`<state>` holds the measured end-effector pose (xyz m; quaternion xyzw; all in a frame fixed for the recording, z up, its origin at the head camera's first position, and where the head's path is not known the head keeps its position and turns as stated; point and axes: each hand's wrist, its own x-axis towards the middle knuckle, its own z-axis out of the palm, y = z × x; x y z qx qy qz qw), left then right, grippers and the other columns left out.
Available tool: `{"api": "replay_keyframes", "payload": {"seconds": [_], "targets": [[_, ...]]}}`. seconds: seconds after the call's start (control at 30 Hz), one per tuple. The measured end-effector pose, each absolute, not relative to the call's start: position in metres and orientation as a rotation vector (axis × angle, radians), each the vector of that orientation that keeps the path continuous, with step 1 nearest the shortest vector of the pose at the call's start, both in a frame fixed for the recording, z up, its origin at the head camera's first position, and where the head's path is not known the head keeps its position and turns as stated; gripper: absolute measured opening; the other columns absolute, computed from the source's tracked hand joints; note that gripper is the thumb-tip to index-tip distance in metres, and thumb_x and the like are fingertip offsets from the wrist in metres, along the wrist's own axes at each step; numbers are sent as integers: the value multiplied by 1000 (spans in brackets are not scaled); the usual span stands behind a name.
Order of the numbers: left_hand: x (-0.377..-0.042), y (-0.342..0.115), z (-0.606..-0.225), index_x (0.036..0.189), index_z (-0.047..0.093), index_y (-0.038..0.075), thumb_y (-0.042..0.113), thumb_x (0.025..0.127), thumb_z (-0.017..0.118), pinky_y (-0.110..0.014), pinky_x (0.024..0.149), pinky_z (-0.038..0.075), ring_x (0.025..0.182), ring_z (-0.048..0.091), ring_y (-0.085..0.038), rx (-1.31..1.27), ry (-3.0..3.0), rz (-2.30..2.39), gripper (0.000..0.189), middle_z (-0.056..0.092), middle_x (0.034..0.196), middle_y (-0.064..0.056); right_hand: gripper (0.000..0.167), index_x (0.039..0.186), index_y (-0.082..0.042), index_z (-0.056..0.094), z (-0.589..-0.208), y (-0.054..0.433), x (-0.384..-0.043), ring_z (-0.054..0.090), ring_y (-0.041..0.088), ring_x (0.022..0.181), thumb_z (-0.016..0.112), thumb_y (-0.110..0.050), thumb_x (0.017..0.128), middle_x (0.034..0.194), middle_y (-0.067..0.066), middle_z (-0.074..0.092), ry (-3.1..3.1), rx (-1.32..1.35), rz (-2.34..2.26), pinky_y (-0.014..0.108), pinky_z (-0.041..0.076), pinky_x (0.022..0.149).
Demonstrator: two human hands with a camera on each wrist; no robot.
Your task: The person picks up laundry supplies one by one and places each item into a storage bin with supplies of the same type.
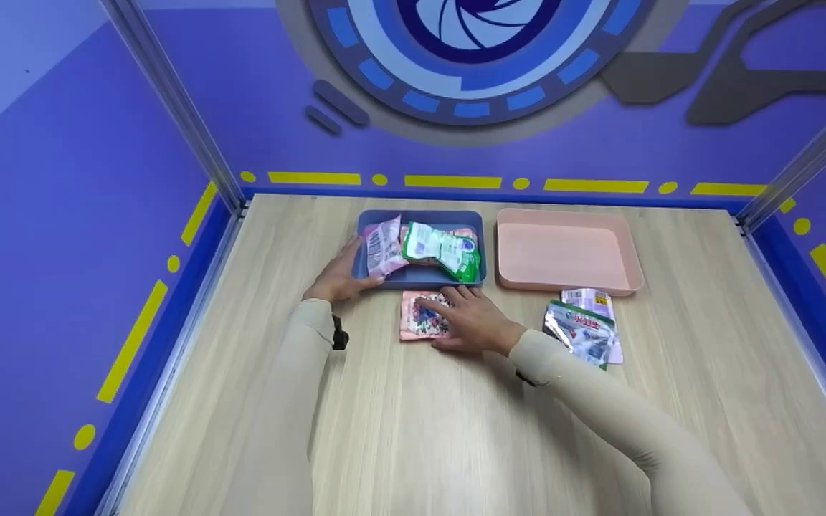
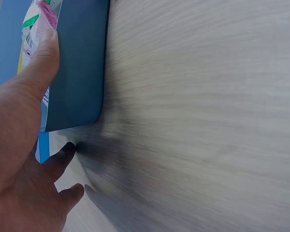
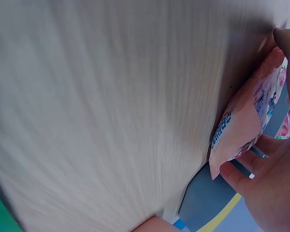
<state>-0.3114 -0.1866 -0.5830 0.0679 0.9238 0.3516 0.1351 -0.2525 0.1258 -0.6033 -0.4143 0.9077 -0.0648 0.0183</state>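
At the near-left corner of a blue tray (image 1: 420, 284), my left hand (image 1: 339, 279) lies with its fingers along the outside and its thumb at the front rim. In the left wrist view the thumb overlaps a packet inside. A pink-purple packet (image 1: 384, 249) leans at the tray's left; a green-and-white packet (image 1: 442, 247) lies beside it, partly covering a pink one. Just in front of the tray, my right hand (image 1: 480, 320) grips a soft pink packet (image 3: 239, 128) with a floral print, thumb at one edge and fingers at the opposite edge.
A pink tray (image 1: 571, 285) stands right of the blue one. Before it lie a green-and-silver packet (image 1: 585, 331) and, partly under that, a lilac packet (image 1: 603, 304). Printed panels (image 1: 191, 100) with metal posts enclose the wooden table (image 1: 413, 430) at the back and sides.
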Motion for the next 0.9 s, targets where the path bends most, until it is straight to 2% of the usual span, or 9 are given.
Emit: {"api": "replay_keyframes", "payload": {"seconds": [0.63,0.9], "targets": [[-311,-186,-584,166,7,13,41,93,75,-46,127,14,157,10,-32,170,2671,1027,103,5,173,-11,81,161,-35,34,-603,127,-254,49,38,128,66,-63,92,143,17,48,2794,-1273,-226,62,41,108],[-312,-187,-585,166,8,12,40,93,75,-45,127,14,158,10,-31,193,2687,1012,103,5,173,-11,77,159,-29,40,-603,129,-254,52,36,122,70,-56,93,136,17,53,2800,-1341,-301,61,44,103]]}}
